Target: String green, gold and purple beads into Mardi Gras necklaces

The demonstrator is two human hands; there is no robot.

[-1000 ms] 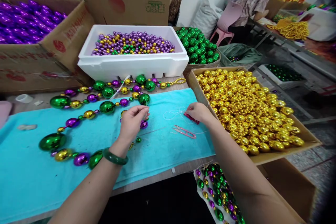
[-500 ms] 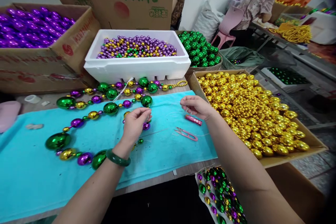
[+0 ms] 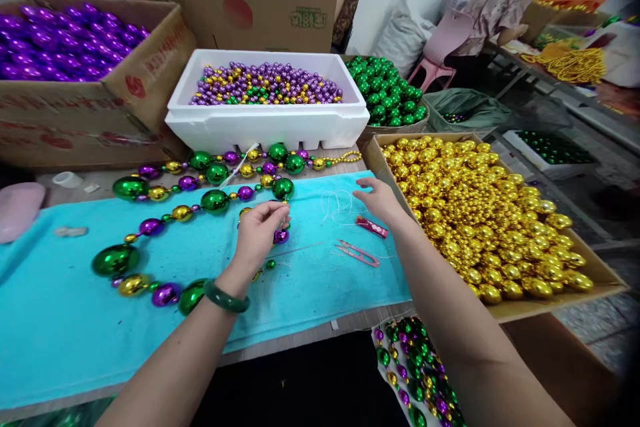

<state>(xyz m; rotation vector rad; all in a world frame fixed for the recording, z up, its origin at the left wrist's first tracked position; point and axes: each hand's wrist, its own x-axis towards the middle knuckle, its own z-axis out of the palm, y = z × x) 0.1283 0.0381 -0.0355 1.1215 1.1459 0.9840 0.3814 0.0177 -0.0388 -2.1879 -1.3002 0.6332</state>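
Note:
My left hand [image 3: 263, 230], with a green bangle on the wrist, is closed in a pinch on the bead necklace [image 3: 215, 201], between a green bead and a purple one. Green, gold and purple beads of that necklace curve leftward over the blue towel. My right hand [image 3: 377, 201] is open over the towel's right part, fingers apart. Just left of its fingers lies a loose loop of clear thread [image 3: 336, 208]. Below that hand are a small red packet [image 3: 372, 227] and pink thread snips [image 3: 358, 253].
Behind the towel [image 3: 60, 320] stand a white foam box [image 3: 265, 125] of small beads and a carton [image 3: 150, 73] of purple beads. A carton of gold beads [image 3: 480, 213] is at right, green beads [image 3: 387, 93] behind it. Finished strands [image 3: 415, 367] hang at the front edge. A person sits farther back.
My right hand has opened from a pinch and moved slightly right. The clear thread now lies in a loop beside it. My left hand keeps its pinch; the view has shifted a little.

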